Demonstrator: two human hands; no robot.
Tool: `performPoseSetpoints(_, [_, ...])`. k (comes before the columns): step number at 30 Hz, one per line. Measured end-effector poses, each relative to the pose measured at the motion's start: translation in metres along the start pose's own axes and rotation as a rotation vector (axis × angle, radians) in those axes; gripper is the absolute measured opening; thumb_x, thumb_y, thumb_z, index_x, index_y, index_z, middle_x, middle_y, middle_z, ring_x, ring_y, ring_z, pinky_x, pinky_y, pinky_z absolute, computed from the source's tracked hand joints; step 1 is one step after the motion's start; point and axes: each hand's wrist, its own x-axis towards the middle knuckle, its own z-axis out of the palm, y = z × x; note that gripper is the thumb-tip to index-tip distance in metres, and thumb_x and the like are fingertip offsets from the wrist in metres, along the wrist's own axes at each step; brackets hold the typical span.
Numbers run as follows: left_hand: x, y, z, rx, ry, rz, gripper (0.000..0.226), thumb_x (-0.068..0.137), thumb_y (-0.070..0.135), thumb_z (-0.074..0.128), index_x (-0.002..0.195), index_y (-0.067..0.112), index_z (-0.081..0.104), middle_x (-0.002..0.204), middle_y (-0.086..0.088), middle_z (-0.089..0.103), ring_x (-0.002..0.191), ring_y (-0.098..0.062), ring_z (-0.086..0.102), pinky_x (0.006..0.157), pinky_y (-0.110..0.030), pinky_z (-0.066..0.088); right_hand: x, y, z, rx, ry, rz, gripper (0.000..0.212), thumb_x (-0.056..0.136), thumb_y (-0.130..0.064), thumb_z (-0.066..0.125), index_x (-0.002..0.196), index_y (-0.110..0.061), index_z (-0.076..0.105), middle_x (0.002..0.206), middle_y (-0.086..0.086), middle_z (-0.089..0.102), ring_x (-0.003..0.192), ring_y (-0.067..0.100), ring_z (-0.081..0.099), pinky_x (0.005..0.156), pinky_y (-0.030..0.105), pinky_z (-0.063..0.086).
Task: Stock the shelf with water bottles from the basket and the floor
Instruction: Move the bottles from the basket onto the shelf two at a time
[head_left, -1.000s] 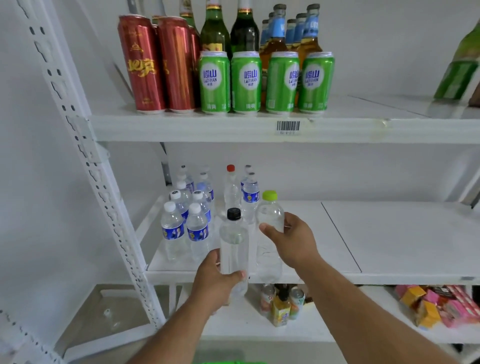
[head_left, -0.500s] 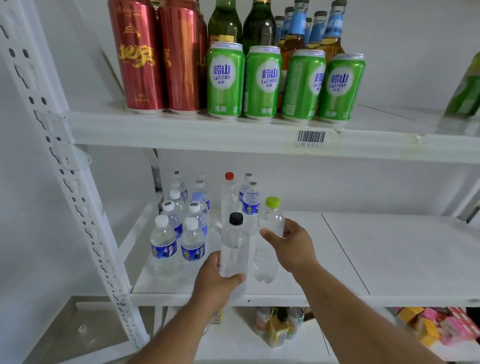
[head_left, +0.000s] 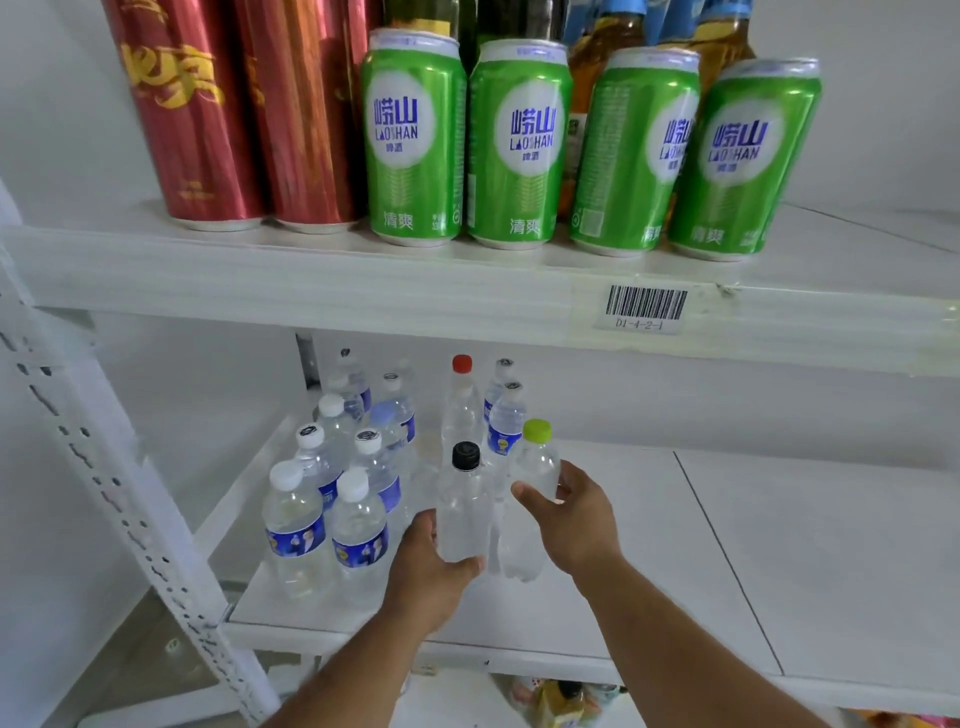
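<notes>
We note a white metal shelf (head_left: 675, 545) on perforated uprights against a plain white wall, its upper tier carrying a barcode tag (head_left: 645, 306) reading D1-4-2-1. Green cans (head_left: 413, 145) above read LAOSHAN beside glossy red cans (head_left: 192, 104). On the shelf, our left hand (head_left: 428, 577) grips a clear black-capped bottle (head_left: 464, 512), our right hand (head_left: 576, 519) a green-capped bottle (head_left: 532, 483), beside blue-labelled water bottles (head_left: 296, 530).

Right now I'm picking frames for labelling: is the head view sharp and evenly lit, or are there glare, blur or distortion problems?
Head view: soft, even light, faint shadows; glare streaks on the red cans; wide-angle bending tilts the rightmost green can and the upright post; the clear black-capped bottle in the left hand and green-capped bottle in the right hand have faint edges; bottom-edge items blurred.
</notes>
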Motion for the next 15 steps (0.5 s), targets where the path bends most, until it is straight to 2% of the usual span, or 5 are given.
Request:
performPoseSetpoints(7, [0.037,0.002,0.013,-0.038,0.069,0.006,0.059,0.067,0.015,0.084,0.112,0.034,0.05,0.106,0.016,0.063,0.099,-0.003,0.061,0.077,-0.019,0.045,0.033,0.018,0.013,0.009,-0.059,-0.002,0.029,0.075,-0.042,0.076,0.102,-0.036,0.068,0.096,-0.021,0.071,0.093,-0.005,0.063,0.079,0.023,0.049])
performPoseSetpoints(10, [0.051,0.0,0.016,-0.029,0.095,-0.006,0.061,0.067,0.015,0.084,0.117,0.027,0.051,0.107,0.01,0.064,0.099,-0.01,0.062,0.081,-0.024,0.047,0.042,0.023,0.018,0.027,-0.076,0.01,0.032,0.076,-0.04,0.076,0.106,-0.035,0.068,0.101,-0.019,0.071,0.098,-0.002,0.063,0.085,0.024,0.05])
performPoseSetpoints(15, [0.07,-0.006,0.02,-0.002,0.107,-0.017,0.063,0.068,0.015,0.084,0.12,0.024,0.05,0.111,0.006,0.063,0.1,-0.014,0.061,0.084,-0.027,0.047,0.049,0.03,0.024,0.051,-0.1,0.028,0.03,0.077,-0.035,0.077,0.106,-0.035,0.068,0.103,-0.018,0.071,0.1,0.0,0.063,0.086,0.024,0.05])
